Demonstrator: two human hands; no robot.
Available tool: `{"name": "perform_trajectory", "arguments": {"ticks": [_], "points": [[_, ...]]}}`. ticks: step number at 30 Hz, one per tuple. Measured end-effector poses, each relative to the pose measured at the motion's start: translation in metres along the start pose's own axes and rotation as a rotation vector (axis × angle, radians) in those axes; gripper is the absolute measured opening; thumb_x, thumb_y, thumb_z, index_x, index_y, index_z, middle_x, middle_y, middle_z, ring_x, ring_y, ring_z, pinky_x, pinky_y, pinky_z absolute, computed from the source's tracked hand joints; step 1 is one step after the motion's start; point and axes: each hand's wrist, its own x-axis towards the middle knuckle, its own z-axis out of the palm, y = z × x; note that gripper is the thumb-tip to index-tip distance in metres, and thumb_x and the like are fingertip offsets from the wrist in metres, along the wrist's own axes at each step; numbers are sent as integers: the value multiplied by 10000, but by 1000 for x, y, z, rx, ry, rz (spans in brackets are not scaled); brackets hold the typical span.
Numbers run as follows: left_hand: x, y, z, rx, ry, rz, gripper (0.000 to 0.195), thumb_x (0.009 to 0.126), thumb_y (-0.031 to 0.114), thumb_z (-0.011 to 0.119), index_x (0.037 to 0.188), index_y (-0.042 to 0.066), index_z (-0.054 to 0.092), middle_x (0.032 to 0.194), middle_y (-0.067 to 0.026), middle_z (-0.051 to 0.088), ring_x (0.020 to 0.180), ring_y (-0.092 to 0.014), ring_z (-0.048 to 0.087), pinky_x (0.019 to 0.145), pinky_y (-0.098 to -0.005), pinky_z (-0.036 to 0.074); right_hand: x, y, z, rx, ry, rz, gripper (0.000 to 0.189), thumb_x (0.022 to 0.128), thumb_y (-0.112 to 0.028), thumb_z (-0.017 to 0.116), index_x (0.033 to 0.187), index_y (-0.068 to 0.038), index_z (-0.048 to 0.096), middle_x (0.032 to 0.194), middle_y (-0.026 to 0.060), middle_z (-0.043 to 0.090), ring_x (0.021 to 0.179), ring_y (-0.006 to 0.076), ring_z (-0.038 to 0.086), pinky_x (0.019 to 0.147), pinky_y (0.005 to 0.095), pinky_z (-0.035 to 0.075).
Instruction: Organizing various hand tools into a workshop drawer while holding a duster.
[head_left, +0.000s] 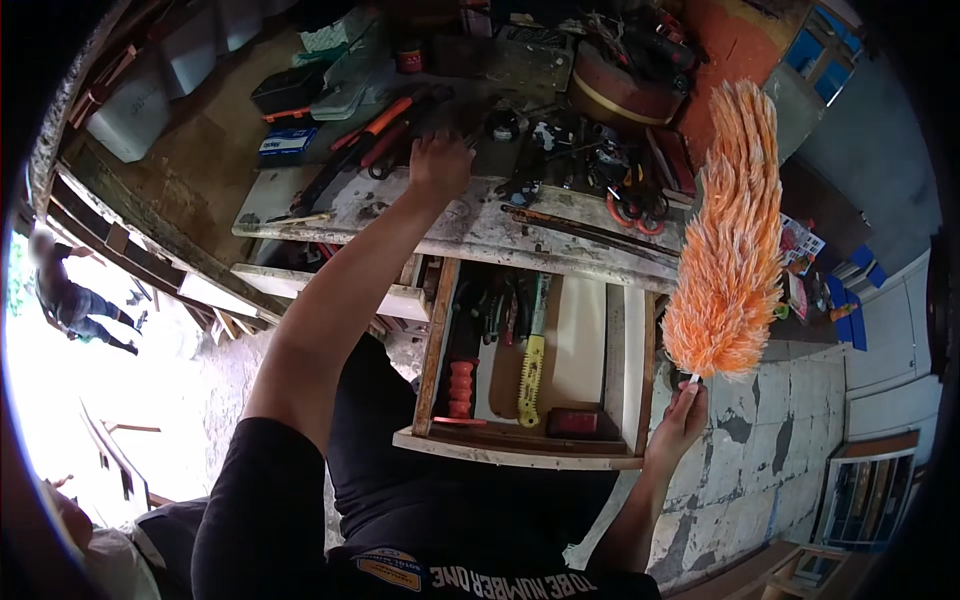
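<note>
My right hand (677, 424) grips the short handle of an orange and white fluffy duster (727, 247), held upright at the right of the bench. My left hand (441, 161) reaches over the worn workbench (450, 225); its fingertips are hard to see against dark tools. Left of it lie orange-handled bolt cutters (386, 116). Red-handled scissors (634, 217) lie at the bench's right part. Below, an open wooden drawer (517, 454) holds a tool with a red ribbed grip (460, 390), a yellow-handled tool (531, 379) and a small dark red box (571, 422).
A round brown case (622, 90) topped with tools stands at the back. A black box (289, 90) and a blue box (287, 141) lie at the left. The drawer juts out towards my body. One person (71, 296) is outside at far left; another (97, 547) is at lower left.
</note>
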Motion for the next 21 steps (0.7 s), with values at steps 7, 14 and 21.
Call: {"name": "perform_trajectory", "arguments": {"ticks": [7,14,21], "points": [[24,13,11,72,-336,2,323,908,181,494,1142,-17,597,1169,-232,623,1081,-335,625,867,-450,508,-1,-7,1,5,59,53,272,1024,-317,494,839,-121,534,671,-103,310,576,2,258,505,197,183],[55,-16,29,-72,-265,216,273,892,150,501,1069,14,658,1129,-227,644,1044,-357,635,901,-451,521,-2,-7,2,-15,24,8,285,1026,-312,492,824,-116,538,660,-110,315,576,-6,259,503,197,178],[59,-31,-29,-155,-314,44,236,927,175,506,984,42,692,856,-184,685,850,-325,683,706,-408,550,1,-5,7,15,-8,-16,278,1022,-324,504,862,-101,554,645,-110,315,560,4,251,490,202,185]]}}
